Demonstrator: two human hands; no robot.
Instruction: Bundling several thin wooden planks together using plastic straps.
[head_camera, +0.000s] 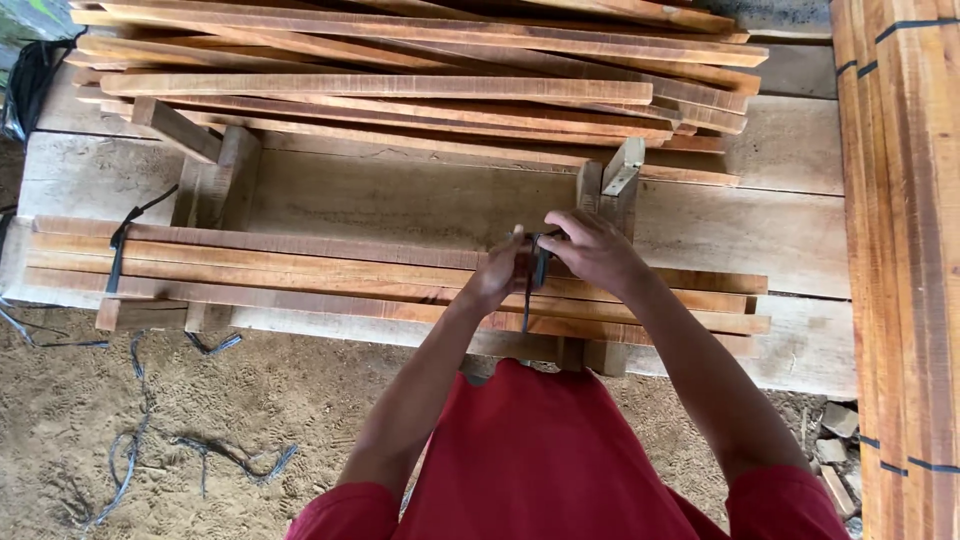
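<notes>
Partly hidden — black strap (537, 262) | both hands' fingers (560, 222) pinch it | slat bundle (300, 270)

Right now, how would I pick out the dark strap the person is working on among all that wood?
Start at the wide pale plank bench across the middle. On its near edge lies a flat bundle of reddish slats, and both hands meet over its right part. The dark strap runs between the left hand and right hand; unlike the other tied strap at the bundle's left end, this one is in the hands.
</notes>
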